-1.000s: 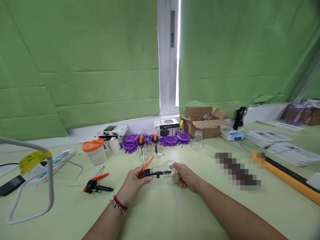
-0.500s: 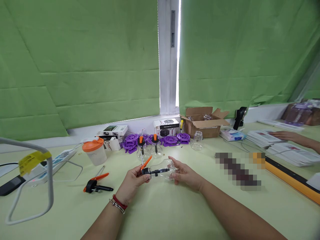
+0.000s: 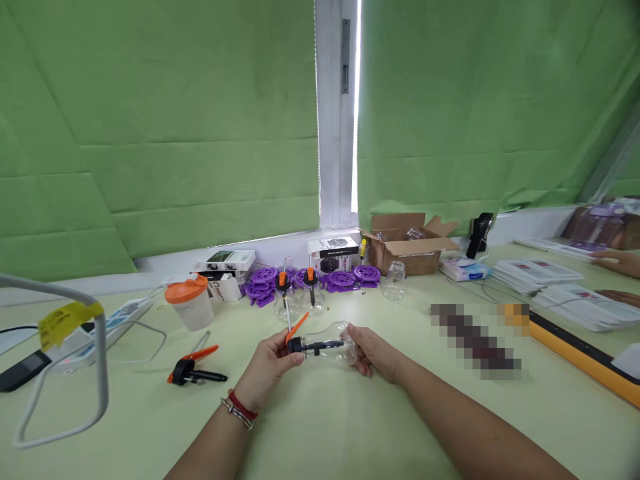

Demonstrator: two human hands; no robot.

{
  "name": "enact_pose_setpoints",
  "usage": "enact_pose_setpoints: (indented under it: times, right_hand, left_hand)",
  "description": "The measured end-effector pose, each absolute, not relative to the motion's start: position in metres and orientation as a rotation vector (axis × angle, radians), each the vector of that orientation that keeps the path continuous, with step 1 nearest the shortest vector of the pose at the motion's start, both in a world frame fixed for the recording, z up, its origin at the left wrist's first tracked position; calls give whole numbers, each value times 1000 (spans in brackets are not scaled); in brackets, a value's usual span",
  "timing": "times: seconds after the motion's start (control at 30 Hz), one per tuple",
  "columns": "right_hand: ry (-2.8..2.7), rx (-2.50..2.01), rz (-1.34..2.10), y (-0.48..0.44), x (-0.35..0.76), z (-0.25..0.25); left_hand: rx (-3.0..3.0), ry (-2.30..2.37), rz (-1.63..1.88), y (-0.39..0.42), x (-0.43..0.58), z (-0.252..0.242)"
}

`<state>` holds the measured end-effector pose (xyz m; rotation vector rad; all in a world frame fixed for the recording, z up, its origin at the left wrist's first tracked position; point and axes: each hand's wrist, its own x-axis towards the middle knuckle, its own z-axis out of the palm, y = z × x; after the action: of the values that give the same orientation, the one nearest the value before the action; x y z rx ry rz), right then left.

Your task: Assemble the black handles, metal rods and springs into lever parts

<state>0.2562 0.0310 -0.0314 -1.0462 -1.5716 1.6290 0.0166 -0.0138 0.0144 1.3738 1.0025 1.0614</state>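
Note:
A clear bottle (image 3: 331, 332) lies on its side between my hands, low over the table. Its black-and-orange pump top (image 3: 295, 344) sits at the neck, with the black tube inside the bottle and the orange lever pointing up. My left hand (image 3: 269, 365) pinches the pump top and neck between thumb and fingers. Around the rounded base, my right hand (image 3: 376, 355) is closed on the bottle. A separate pump top (image 3: 187, 371) lies on the table to the left. Behind my hands stand two similar bottles (image 3: 313, 303) fitted with pump tops.
Purple wheel-like parts (image 3: 263, 283) and small boxes (image 3: 333, 250) line the wall. A cardboard box (image 3: 410, 257) and a clear jar (image 3: 395, 283) stand at back right. Left are an orange-lidded cup (image 3: 189, 307) and a power strip (image 3: 120, 320). Another person's hand (image 3: 617, 261) is far right.
The bottle and both hands have shifted slightly right and down. My right hand's fingers have changed position around the base. The other person's hand has moved right, off the white stacks.

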Motion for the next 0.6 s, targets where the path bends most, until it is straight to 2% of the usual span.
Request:
enact_pose_setpoints:
  times: [0.17,0.43,0.6]
  right_hand:
    - [-1595,-992,1594,28,260,-27]
    - [-1876,-759,1204,22,266,-17]
    - [-1863,-782,1179,24,263,-22]
  left_hand:
    - [1343,1040,1088,-11,13,9]
    - [1237,1000,1077,-6,6,1]
    - [1239,999,1062,-5,4,1]
